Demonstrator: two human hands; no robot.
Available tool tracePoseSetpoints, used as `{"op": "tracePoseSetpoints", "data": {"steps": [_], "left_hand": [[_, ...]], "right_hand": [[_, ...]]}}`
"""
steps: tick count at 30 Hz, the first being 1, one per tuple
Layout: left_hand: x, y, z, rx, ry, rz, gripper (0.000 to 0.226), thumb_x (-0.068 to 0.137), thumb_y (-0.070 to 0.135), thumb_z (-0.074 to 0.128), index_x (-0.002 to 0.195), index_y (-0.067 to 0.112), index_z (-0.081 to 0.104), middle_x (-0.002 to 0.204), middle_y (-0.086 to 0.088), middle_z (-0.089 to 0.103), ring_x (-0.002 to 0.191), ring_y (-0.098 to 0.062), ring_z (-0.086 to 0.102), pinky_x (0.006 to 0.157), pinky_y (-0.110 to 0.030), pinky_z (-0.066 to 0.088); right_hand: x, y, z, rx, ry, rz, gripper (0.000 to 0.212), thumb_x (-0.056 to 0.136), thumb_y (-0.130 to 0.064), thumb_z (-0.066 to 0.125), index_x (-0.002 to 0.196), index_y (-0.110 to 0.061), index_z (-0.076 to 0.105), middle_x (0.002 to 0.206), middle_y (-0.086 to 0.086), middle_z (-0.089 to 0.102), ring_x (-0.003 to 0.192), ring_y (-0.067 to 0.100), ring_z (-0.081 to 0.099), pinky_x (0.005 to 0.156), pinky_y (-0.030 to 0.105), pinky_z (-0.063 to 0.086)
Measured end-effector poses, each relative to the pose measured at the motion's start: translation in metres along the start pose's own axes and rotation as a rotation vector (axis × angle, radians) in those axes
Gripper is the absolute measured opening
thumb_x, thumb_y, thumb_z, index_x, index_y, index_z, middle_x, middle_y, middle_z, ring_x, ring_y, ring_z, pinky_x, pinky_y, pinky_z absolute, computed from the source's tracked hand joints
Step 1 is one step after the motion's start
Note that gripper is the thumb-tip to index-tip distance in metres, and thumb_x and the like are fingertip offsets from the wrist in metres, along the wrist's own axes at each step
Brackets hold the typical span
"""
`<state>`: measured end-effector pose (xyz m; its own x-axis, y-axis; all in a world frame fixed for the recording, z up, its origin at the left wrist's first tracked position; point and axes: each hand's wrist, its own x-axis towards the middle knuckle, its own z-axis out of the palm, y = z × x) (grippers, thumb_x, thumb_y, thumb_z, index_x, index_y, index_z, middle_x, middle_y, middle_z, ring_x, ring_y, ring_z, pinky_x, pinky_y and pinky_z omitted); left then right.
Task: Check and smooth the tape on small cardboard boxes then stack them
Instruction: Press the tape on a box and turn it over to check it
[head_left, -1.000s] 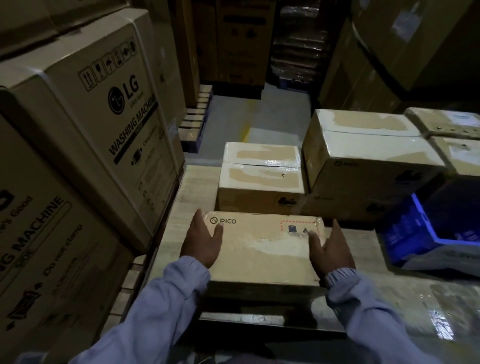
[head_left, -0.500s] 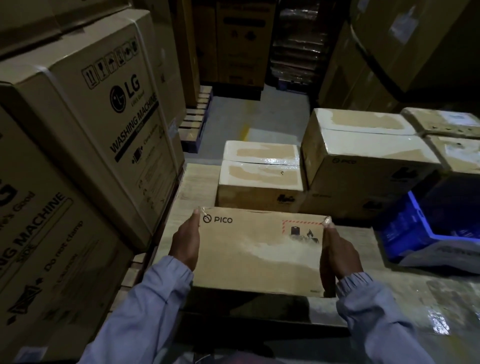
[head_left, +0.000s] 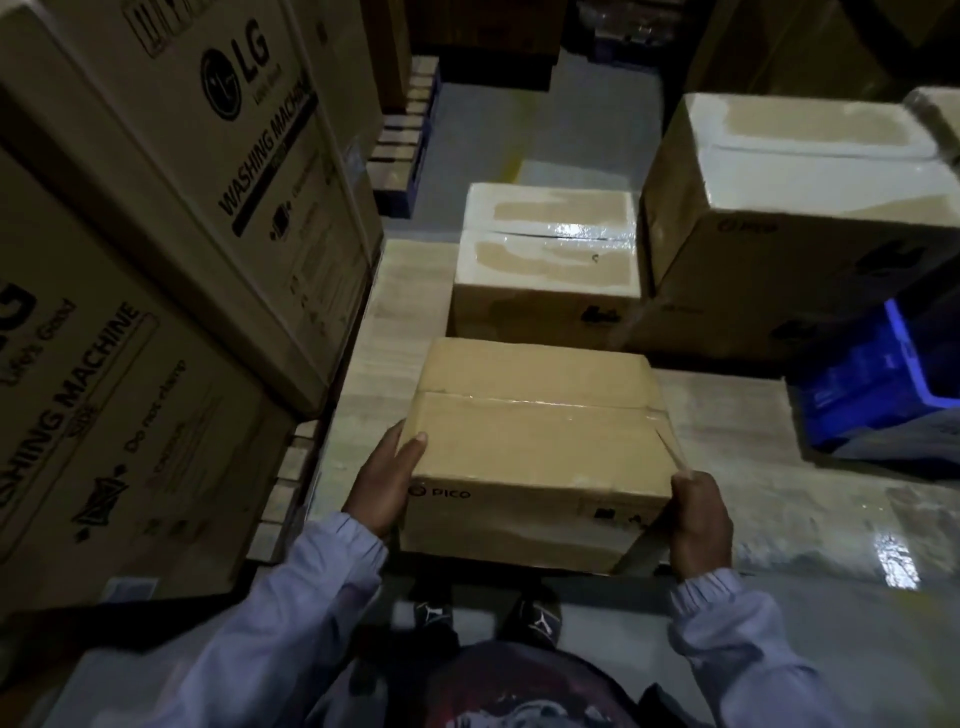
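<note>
The step in hand looks like the tape check. The PICO box sits between the two hands on the wrapped platform, close to its near edge, with its taped face up.

The left hand grips the left near corner, its thumb lying on the top face and the other fingers out of sight round the side wall. The right hand is curled into a fist at the right near corner. It appears to pinch the end of a loose tape strip that rises from the fist to the seam's right end; whether it also clasps the cardboard cannot be told.

The box's long axis runs from one hand to the other. The tape seam follows that axis, just beyond the left thumb. The printed PICO side faces back toward the person, and the far long edge points at the low taped box straight ahead of the grip.

The next move probably calls for laying the lifted strip back against the right wall and pressing it flat, with the left hand bracing the box against the push. Then the box can be lifted onto the low box ahead, or onto the taller stack beyond the right hand.
</note>
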<state>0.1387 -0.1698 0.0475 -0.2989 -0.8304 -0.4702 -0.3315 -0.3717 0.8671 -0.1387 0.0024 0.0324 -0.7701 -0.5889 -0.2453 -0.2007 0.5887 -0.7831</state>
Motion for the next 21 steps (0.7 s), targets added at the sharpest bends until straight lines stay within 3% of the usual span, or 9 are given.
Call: {"op": "tracePoseSetpoints", "data": {"steps": [3,6,14,17,19,21], "left_hand": [[-0.006,-0.017,-0.005,-0.004,-0.033,0.023,0.03,0.097,0.024,0.055,0.127,0.028,0.051,0.119,0.002,0.063,0.109,-0.015,0.059,0.092,-0.027,0.045],[-0.012,-0.031,-0.006,0.097,-0.071,0.066,0.039,0.095,0.03,0.059,0.132,0.028,0.05,0.122,0.007,0.063,0.109,-0.001,0.058,0.097,-0.026,0.045],[-0.013,-0.067,-0.004,0.228,-0.028,0.069,0.072,0.083,0.057,0.058,0.146,0.03,0.037,0.138,0.008,0.054,0.127,-0.007,0.05,0.11,-0.042,0.04],[-0.004,-0.067,-0.001,0.436,-0.025,0.139,0.09,0.089,0.049,0.059,0.156,0.024,0.004,0.16,-0.006,0.023,0.145,-0.023,0.027,0.118,-0.042,0.025],[0.002,-0.06,0.004,0.74,0.021,0.35,0.099,0.088,0.05,0.057,0.154,0.018,-0.011,0.163,-0.008,-0.007,0.15,-0.026,-0.004,0.121,-0.04,0.007],[0.002,-0.047,0.013,1.015,-0.031,0.501,0.101,0.087,0.062,0.045,0.152,0.019,-0.018,0.16,-0.004,-0.024,0.146,-0.022,-0.023,0.119,-0.037,-0.006]], "right_hand": [[-0.011,0.005,0.001,0.17,-0.039,0.001,0.051,0.079,-0.052,0.044,0.11,-0.013,0.058,0.092,0.009,0.06,0.083,0.026,0.055,0.066,0.03,0.038],[-0.017,0.017,0.003,0.201,-0.095,-0.027,0.068,0.069,-0.064,0.049,0.113,-0.014,0.058,0.095,0.0,0.063,0.084,0.013,0.059,0.069,0.027,0.047],[-0.023,0.044,0.019,0.104,-0.104,0.024,0.075,0.064,-0.077,0.057,0.11,-0.018,0.054,0.096,0.006,0.066,0.088,0.027,0.065,0.068,0.029,0.048],[-0.026,0.035,0.023,-0.048,-0.054,-0.072,0.07,0.079,-0.054,0.055,0.132,-0.009,0.047,0.125,0.017,0.059,0.114,0.036,0.057,0.088,0.033,0.046],[-0.023,0.022,0.026,-0.243,0.006,-0.296,0.071,0.083,-0.037,0.058,0.141,-0.003,0.035,0.146,0.021,0.041,0.134,0.037,0.04,0.109,0.042,0.034],[-0.019,0.007,0.034,-0.427,-0.069,-0.511,0.072,0.084,-0.034,0.064,0.142,-0.008,0.032,0.152,0.02,0.031,0.141,0.034,0.028,0.115,0.046,0.025]]}}
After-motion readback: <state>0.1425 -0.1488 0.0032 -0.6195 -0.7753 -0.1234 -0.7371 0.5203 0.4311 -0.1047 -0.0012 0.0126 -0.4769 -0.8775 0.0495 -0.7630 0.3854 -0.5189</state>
